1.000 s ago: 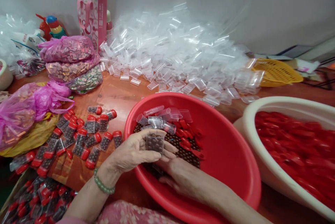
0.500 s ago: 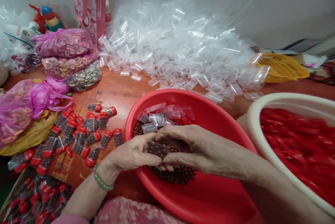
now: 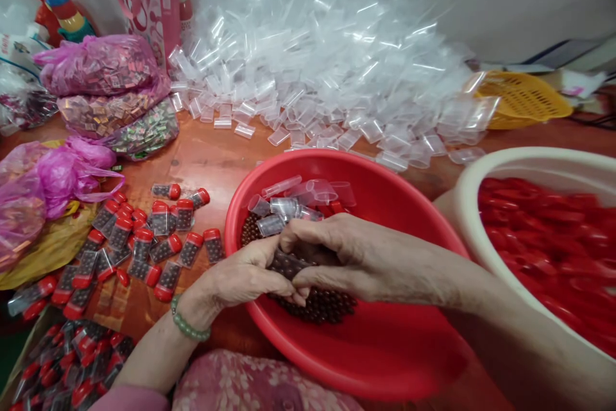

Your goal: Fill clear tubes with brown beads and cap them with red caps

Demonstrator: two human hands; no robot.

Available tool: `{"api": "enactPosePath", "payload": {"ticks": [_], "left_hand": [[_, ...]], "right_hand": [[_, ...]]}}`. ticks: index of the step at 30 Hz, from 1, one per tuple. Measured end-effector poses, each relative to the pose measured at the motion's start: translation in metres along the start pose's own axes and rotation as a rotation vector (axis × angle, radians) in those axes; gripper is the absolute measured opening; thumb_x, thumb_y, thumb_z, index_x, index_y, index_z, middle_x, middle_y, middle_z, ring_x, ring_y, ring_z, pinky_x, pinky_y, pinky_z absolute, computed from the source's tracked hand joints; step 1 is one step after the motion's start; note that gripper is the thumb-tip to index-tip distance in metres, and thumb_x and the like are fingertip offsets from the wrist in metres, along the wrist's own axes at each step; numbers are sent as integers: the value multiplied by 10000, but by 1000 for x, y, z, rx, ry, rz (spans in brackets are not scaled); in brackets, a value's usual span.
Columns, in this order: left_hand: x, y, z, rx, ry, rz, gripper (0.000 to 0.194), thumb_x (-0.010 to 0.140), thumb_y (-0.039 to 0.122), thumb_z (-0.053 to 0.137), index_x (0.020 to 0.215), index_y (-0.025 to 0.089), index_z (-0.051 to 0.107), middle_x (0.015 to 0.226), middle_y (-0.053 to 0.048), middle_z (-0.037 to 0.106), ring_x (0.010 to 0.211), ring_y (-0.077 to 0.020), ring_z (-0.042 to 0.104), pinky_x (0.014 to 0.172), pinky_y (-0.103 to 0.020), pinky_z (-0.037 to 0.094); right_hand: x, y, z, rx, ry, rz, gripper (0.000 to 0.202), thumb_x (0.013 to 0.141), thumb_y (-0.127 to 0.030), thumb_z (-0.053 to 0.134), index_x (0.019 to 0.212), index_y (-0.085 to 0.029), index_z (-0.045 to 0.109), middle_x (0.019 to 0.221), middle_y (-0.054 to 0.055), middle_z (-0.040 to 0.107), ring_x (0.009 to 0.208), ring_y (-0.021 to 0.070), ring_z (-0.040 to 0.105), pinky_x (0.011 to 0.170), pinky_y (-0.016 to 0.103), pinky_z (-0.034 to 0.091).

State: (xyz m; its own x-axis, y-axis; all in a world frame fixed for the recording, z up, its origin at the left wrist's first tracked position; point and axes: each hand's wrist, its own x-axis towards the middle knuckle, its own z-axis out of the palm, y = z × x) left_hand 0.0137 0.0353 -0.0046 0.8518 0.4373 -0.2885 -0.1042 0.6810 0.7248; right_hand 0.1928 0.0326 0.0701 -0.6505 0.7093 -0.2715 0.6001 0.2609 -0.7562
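My left hand (image 3: 240, 279), with a green bead bracelet (image 3: 187, 327) at its wrist, is closed on one side of a small clear plastic container (image 3: 287, 265) filled with dark beads. From the other side my right hand (image 3: 363, 263) grips the same container, fingers and thumb curved around it. Both hands are over the left part of a red basin (image 3: 409, 360). Loose dark brown beads (image 3: 330, 307) lie in the basin beneath them. Several clear plastic sleeves (image 3: 312, 192) rest on the beads, just beyond my fingers. My fingers partly hide the container's ends.
Filled containers with red caps (image 3: 142, 244) lie left of the basin, and more fill a box (image 3: 72, 366) below. A white tub (image 3: 469, 196) of red caps stands at right. Clear sleeves (image 3: 312, 77) are heaped behind, beside a yellow basket (image 3: 524, 100). Pink bags (image 3: 103, 68) are at left.
The whole view has shifted, so things appear higher and slightly further left. Both hands keep the container between them; its beads show more plainly now.
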Motion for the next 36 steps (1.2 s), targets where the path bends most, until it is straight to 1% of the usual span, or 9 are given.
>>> {"api": "enactPosePath", "payload": {"ticks": [10, 19, 24, 27, 28, 30, 32, 34, 36], "left_hand": [[4, 2, 4, -4, -58, 34, 266, 550, 78, 629, 802, 151, 583, 741, 17, 621, 678, -95, 556, 672, -208, 454], [2, 2, 3, -10, -48, 37, 259, 631, 130, 674, 862, 153, 560, 725, 17, 597, 643, -85, 556, 677, -213, 460], [-7, 4, 4, 63, 56, 182, 182, 769, 222, 695, 913, 145, 614, 719, -3, 604, 644, -91, 558, 641, -205, 437], [-17, 4, 6, 151, 84, 339, 192, 823, 321, 669, 908, 149, 648, 709, -13, 610, 645, -104, 554, 633, -222, 432], [-20, 4, 7, 213, 75, 363, 186, 829, 325, 665, 885, 148, 656, 715, -14, 610, 653, -104, 551, 639, -223, 430], [-25, 5, 9, 387, 67, 367, 138, 827, 277, 670, 856, 142, 670, 745, -17, 616, 681, -100, 548, 663, -218, 429], [-26, 8, 10, 498, 76, 372, 104, 821, 237, 676, 864, 142, 682, 769, -20, 628, 702, -104, 559, 677, -217, 437], [-25, 10, 12, 504, 93, 366, 115, 816, 246, 685, 876, 148, 690, 789, -25, 648, 730, -117, 582, 693, -224, 451], [-22, 11, 13, 468, 112, 310, 131, 811, 269, 696, 874, 155, 696, 804, -25, 663, 759, -127, 601, 719, -229, 462]], "right_hand": [[0, 4, 0, -41, -104, 44, 172, 852, -218, 590, 731, -187, 471, 632, -34, 527, 534, 88, 438, 515, 223, 302], [-4, 6, 6, 149, 26, 37, 203, 870, -262, 561, 715, -191, 450, 636, -42, 502, 563, 84, 431, 534, 221, 321], [-14, 11, 0, 312, 147, -16, 283, 875, -332, 581, 683, -197, 423, 602, -66, 415, 544, 77, 374, 510, 209, 320], [-33, 27, 9, 274, 243, 109, 313, 886, -390, 567, 685, -200, 421, 610, -61, 420, 548, 84, 371, 506, 212, 323], [-39, 33, 15, 242, 224, 172, 315, 895, -402, 551, 688, -200, 427, 609, -56, 429, 549, 89, 380, 510, 216, 329], [-50, 46, 32, 168, 65, 282, 291, 912, -383, 522, 699, -198, 451, 611, -43, 486, 549, 101, 431, 522, 226, 353], [-57, 58, 47, 26, -31, 332, 152, 909, -318, 542, 818, -196, 537, 787, 0, 617, 707, 136, 567, 643, 246, 423], [-59, 69, 55, -177, -32, 409, 56, 902, -255, 553, 917, -204, 568, 931, 24, 654, 848, 158, 620, 744, 258, 444], [-57, 81, 57, -376, 14, 537, 57, 911, -218, 524, 928, -184, 567, 952, 58, 655, 851, 172, 639, 738, 264, 451]]}}
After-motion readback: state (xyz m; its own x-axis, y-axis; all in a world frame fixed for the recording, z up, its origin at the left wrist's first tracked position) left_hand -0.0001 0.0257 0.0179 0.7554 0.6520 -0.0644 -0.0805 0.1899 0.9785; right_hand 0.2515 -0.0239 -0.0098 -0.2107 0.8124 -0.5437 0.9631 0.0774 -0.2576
